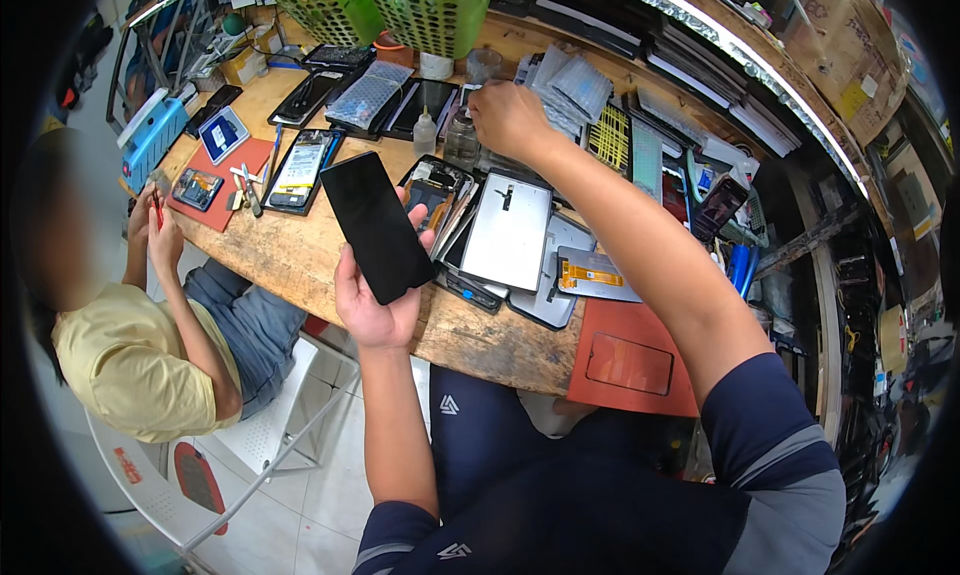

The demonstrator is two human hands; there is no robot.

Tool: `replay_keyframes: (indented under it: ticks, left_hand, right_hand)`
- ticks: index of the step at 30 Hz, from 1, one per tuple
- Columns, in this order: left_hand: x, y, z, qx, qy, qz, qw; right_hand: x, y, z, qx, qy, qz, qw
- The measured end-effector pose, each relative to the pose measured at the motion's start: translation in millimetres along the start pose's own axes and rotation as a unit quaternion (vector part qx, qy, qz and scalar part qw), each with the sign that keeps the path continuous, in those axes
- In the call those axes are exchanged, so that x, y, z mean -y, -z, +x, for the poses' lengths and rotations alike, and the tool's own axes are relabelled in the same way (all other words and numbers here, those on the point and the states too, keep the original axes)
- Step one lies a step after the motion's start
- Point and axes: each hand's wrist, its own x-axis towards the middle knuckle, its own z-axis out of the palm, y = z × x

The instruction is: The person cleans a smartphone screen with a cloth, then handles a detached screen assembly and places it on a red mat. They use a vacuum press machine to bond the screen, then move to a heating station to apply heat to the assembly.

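My left hand holds a black smartphone upright at a tilt, screen toward me, over the bench. My right hand reaches to the back, its curled fingers at the top of a glass jar; what they grip is hidden. A small white dropper bottle stands left of the jar. Below my right hand lie stacked screen panels, a panel with an orange flex cable, and an opened phone housing. At the front right, a red mat bears a thin clear sheet.
A seated co-worker at the left holds a red-handled tool over the bench, beside an opened phone, a red mat and a blue machine. Green baskets sit at the back; phones and parts crowd the right.
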Motion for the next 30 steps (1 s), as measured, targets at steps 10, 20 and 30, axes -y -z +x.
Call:
replay_keyframes:
  ticks: [10, 20, 30]
  left_hand:
    - [6, 2, 3, -0.039, -0.003, -0.122, 0.992]
    - [10, -4, 3, -0.074, 0.016, -0.13, 0.989]
    - [14, -7, 0, -0.071, 0.039, -0.163, 0.983]
  right_hand:
    - [-5, 1, 0, -0.023, -0.012, 0.007, 1.0]
    - [-3, 9, 10, -0.019, 0.085, -0.077, 0.993]
    - [45, 62, -36, -0.072, 0.161, 0.203, 0.963]
